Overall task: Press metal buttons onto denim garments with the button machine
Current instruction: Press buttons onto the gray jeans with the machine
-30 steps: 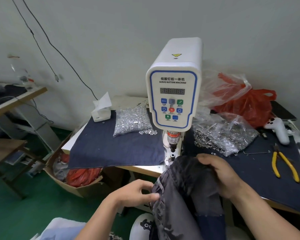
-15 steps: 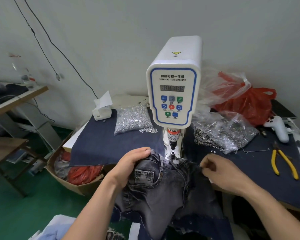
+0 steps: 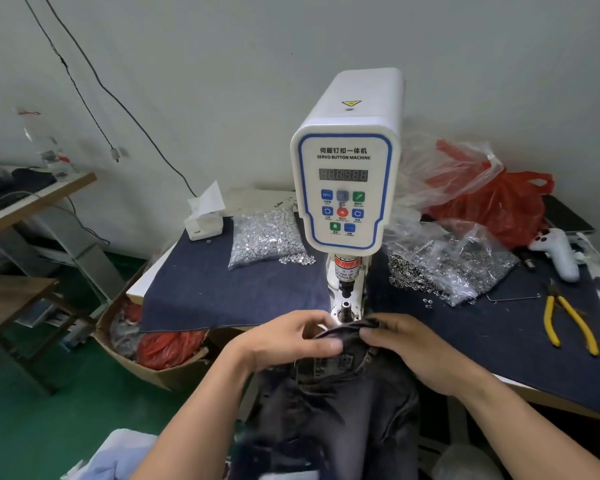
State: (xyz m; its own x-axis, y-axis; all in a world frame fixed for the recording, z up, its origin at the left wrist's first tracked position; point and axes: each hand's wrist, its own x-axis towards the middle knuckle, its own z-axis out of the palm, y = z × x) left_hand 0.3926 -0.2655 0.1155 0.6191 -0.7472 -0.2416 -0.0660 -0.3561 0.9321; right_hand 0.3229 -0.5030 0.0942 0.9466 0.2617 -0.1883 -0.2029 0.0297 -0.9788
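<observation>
- The bench (image 3: pixel 146 289) is white-topped, and dark blue denim cloth (image 3: pixel 222 292) covers most of its top.
- A white button machine (image 3: pixel 345 181) stands at the front middle of it.
- Left of the machine lie a clear bag of silvery buttons (image 3: pixel 264 237) and a white tissue box (image 3: pixel 203 223).
- To the right sit a crumpled clear bag of small metal rings (image 3: pixel 444 268) and a red plastic bag (image 3: pixel 492 206) behind it.
- At the far right lie yellow-handled pliers (image 3: pixel 568 320) and a white handheld device (image 3: pixel 558 252), possibly a controller.
- On the green floor (image 3: pixel 32 410) beside the bench stands a cardboard box (image 3: pixel 142 365).
</observation>
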